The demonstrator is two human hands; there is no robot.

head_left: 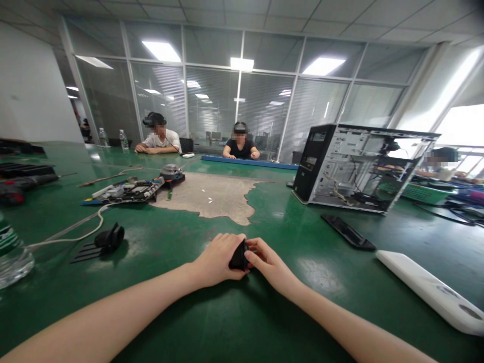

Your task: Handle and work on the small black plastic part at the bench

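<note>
Just above the green table (162,312), a small black plastic part (237,258) is between my hands; its exact kind I cannot make out. My left hand (217,259) wraps round it from the left, fingers over the top and thumb below. From the right, my right hand (266,259) pinches its edge with thumb and fingers. Part of the piece is hidden by the fingers. Left of my hands, a black finned plastic piece with a round end (108,239) lies on the table.
An open computer case (317,166) stands at right, with a black phone (348,232) and a white oblong device (427,287) nearer. A circuit board (128,191), a cable (96,222) and a water bottle (11,252) are at left. People (240,146) sit across the table.
</note>
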